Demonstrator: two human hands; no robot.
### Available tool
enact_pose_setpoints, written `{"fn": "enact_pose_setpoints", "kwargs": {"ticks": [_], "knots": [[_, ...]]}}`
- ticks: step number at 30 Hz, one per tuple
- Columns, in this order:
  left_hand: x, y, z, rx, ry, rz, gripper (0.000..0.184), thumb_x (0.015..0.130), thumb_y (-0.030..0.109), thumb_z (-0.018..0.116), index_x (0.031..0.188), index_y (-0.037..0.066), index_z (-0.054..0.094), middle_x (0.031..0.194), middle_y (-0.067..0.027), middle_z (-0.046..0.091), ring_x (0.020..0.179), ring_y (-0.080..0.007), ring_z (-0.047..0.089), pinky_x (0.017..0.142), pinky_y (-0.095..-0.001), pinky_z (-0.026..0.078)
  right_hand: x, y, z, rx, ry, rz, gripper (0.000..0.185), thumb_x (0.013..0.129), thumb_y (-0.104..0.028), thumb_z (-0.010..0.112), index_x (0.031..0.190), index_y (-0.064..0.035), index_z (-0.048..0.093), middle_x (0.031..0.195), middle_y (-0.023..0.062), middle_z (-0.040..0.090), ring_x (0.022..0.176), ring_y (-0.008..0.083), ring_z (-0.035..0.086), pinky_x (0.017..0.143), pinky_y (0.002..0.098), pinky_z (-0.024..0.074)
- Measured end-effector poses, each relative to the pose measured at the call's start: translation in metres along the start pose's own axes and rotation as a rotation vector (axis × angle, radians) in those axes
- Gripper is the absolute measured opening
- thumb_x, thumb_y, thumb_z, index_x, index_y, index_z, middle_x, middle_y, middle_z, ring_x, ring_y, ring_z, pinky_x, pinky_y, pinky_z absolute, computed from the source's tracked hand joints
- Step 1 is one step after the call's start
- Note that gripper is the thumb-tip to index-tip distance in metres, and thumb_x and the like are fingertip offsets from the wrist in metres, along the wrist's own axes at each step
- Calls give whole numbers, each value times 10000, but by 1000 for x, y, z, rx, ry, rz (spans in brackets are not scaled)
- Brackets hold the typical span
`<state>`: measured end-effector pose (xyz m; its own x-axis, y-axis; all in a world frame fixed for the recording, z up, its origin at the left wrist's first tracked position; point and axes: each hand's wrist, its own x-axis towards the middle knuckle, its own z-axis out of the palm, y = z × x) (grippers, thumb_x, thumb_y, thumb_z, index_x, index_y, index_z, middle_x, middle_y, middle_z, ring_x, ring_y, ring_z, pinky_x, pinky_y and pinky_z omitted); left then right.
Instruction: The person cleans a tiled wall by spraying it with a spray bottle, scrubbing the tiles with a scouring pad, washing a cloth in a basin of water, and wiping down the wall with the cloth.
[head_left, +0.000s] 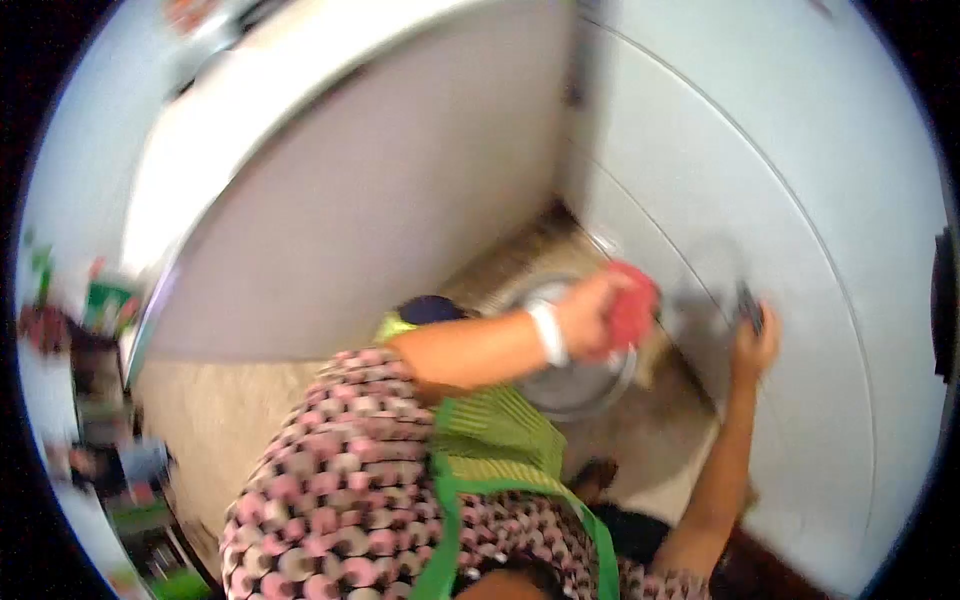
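Observation:
My left hand [588, 315], with a white bangle at the wrist, is closed on a flat, roundish red object [632, 312]. Motion blur hides what kind of object it is. Below this hand, a round grey metal vessel [575, 392] stands on the floor, partly covered by the hand and forearm. My right hand [757, 345] reaches up on the right side, its fingers closed around a small dark handle-like piece [748, 306] against the pale panel [820, 350].
A whitish-grey panel [400, 180] rises on the left, meeting the pale panel in a corner. Brown floor [230, 410] lies beneath. A green striped apron [500, 430] covers my front. Blurred red and green items [110, 305] stand at far left.

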<state>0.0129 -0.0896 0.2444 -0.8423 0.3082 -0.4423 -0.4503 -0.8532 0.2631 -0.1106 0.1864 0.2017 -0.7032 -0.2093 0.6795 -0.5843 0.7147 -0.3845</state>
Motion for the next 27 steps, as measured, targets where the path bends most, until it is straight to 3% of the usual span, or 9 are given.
{"fn": "enact_pose_setpoints", "kwargs": {"ticks": [1, 2, 3, 7, 9, 11, 14, 18, 27], "knots": [[0, -9, 4, -75, 152, 4, 120, 813, 184, 560, 832, 69, 592, 729, -70, 620, 631, -218, 586, 576, -367, 492, -16, 8, 0, 176, -82, 115, 343, 801, -39, 564, 1139, 14, 553, 1076, 171, 575, 1008, 293, 557, 874, 366, 442], [19, -16, -17, -92, -71, -27, 116, 804, 187, 573, 833, 76, 593, 737, -73, 623, 619, -216, 584, 562, -363, 484, -32, 27, 1, 52, -168, 194, 377, 815, -78, 579, 1173, 26, 528, 1100, 164, 567, 1014, 292, 554, 893, 362, 435], [19, -19, -12, -113, 43, -61, 113, 802, 184, 574, 827, 75, 590, 752, -76, 630, 620, -222, 583, 559, -359, 483, -53, 52, 12, 109, -150, 209, 402, 822, -103, 584, 1199, 18, 516, 1103, 154, 572, 1019, 287, 554, 906, 347, 425], [20, -27, 11, -167, 173, 66, 152, 822, 199, 550, 875, 59, 573, 771, -92, 635, 645, -239, 599, 579, -384, 492, -85, 59, 17, 328, -566, 661, 229, 816, -106, 589, 1007, 20, 584, 881, 74, 599, 771, 180, 545, 676, 321, 450], [-1, -20, 20, -111, 152, 84, 168, 834, 204, 548, 903, 52, 563, 757, -100, 626, 657, -240, 604, 591, -382, 500, -139, 89, 49, 675, -635, 720, 339, 846, -177, 574, 1117, 25, 568, 1021, 126, 601, 870, 201, 551, 790, 306, 437], [0, -16, 15, -180, 83, 124, 174, 832, 205, 552, 899, 44, 561, 749, -109, 620, 637, -241, 598, 566, -372, 500, -194, 107, 98, 552, -584, 582, 202, 821, -115, 565, 972, 11, 611, 789, 54, 607, 709, 201, 556, 654, 338, 457], [3, -21, 0, -217, 106, 142, 191, 819, 213, 562, 880, 32, 561, 745, -109, 619, 590, -238, 585, 501, -383, 485, -241, 88, 130, 499, -1037, 394, 227, 832, -116, 550, 991, 37, 603, 877, 94, 609, 742, 219, 557, 674, 364, 459], [-30, -10, 13, -213, 149, 242, 184, 810, 210, 562, 873, 37, 565, 729, -100, 610, 576, -220, 582, 480, -381, 480, -290, 24, 141, 354, -1318, 566, 233, 829, -121, 554, 993, 38, 601, 880, 97, 608, 745, 221, 558, 674, 364, 460], [-35, -2, 13, -180, 183, 240, 208, 806, 227, 528, 772, 25, 564, 625, -92, 574, 462, -213, 537, 408, -361, 441, -336, -12, 133, 285, -1451, 695, 247, 822, -131, 561, 996, 41, 596, 888, 105, 607, 753, 226, 560, 673, 366, 461]]}}
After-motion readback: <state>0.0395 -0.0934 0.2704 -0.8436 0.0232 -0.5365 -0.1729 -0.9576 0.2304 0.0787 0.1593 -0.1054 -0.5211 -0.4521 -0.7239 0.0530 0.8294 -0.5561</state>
